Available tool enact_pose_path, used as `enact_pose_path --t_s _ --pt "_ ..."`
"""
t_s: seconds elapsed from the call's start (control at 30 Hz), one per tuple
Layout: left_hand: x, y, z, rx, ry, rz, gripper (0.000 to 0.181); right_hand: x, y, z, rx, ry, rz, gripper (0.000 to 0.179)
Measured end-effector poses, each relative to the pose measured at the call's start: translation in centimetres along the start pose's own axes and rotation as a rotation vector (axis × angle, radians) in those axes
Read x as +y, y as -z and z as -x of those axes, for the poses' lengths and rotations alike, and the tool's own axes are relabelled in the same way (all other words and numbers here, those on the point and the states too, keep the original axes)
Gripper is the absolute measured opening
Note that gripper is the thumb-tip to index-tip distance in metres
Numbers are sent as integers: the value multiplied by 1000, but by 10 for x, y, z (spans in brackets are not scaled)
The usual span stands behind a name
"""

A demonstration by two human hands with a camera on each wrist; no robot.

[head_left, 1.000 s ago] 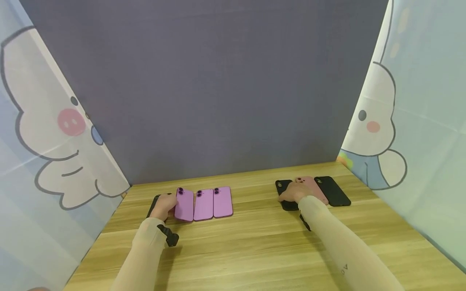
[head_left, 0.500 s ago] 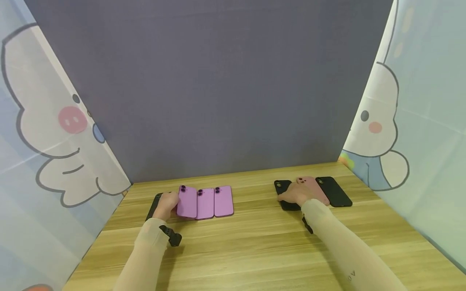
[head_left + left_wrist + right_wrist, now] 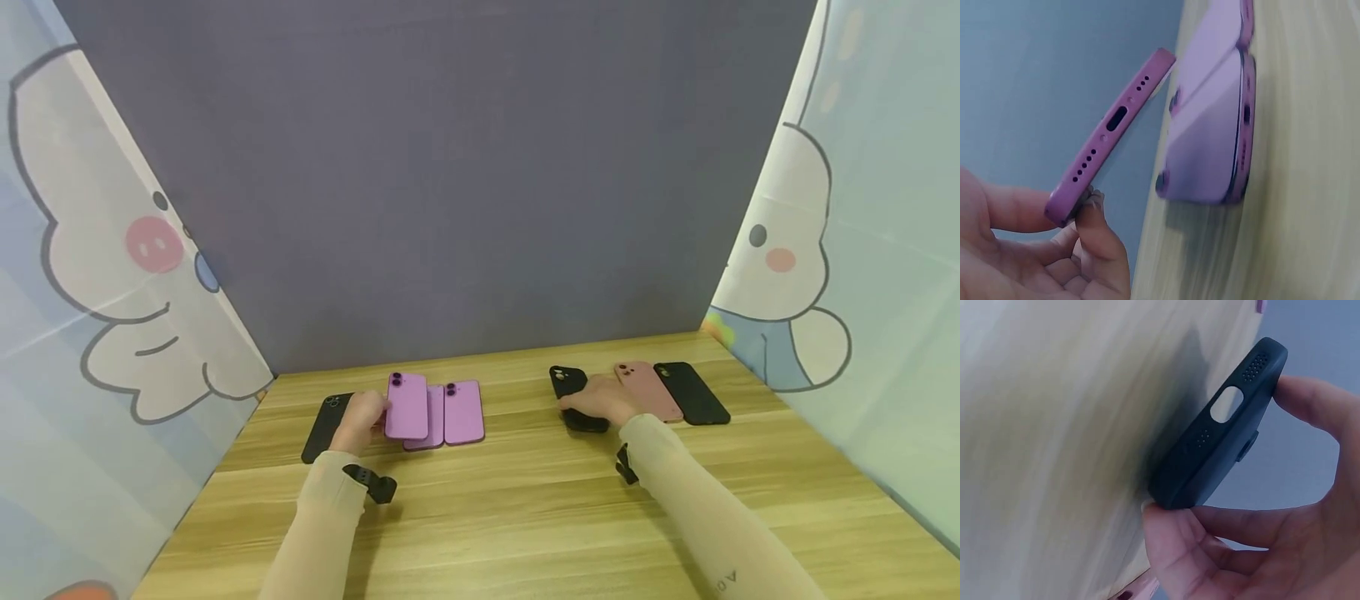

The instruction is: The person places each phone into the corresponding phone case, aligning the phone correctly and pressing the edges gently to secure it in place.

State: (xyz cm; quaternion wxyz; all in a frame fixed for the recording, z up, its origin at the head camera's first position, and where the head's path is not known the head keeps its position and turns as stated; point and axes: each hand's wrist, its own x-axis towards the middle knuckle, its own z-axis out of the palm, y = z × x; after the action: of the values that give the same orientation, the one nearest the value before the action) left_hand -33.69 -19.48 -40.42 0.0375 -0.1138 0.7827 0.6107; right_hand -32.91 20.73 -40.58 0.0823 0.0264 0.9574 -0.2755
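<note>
My left hand [image 3: 363, 419] pinches a purple phone [image 3: 407, 406] by its edge and holds it above the table. In the left wrist view that phone [image 3: 1113, 125] is tilted, its charging port facing the camera. Two more purple phones lie side by side: the nearer one [image 3: 433, 433] is partly covered by the held phone, the other [image 3: 464, 412] lies to its right. My right hand [image 3: 603, 401] grips a black phone case [image 3: 568, 383] by its two long sides. In the right wrist view this case [image 3: 1216, 434] stands tilted, at least one edge off the table.
A pink phone case [image 3: 648, 390] and another black case [image 3: 692, 393] lie right of my right hand. Left of my left hand lies a black case or phone [image 3: 325, 429]. A grey cloth wall [image 3: 450, 183] rises behind the wooden table [image 3: 480, 517].
The left hand has lifted the purple phone and carried it right, over its neighbour. The right hand has raised the black case slightly and shifted it left, away from the pink one.
</note>
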Motion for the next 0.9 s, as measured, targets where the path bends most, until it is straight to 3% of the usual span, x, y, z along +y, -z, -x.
enact_pose_path --t_s 0.07,0.23,0.4,0.63,0.9 --pt "1 -5 1 -8 -6 11 14 -3 0 1 -4 3 -48 72" --pt "3 -12 5 -32 -25 23 11 -9 0 7 -25 4 -166 75" --pt "6 -18 7 -35 -26 28 13 -15 0 11 -52 11 -255 47" --pt "9 -28 12 -63 -40 62 17 -23 -5 15 -29 67 -235 56" --pt "13 -39 17 -81 -47 101 15 -36 -12 20 -1 68 -251 60"
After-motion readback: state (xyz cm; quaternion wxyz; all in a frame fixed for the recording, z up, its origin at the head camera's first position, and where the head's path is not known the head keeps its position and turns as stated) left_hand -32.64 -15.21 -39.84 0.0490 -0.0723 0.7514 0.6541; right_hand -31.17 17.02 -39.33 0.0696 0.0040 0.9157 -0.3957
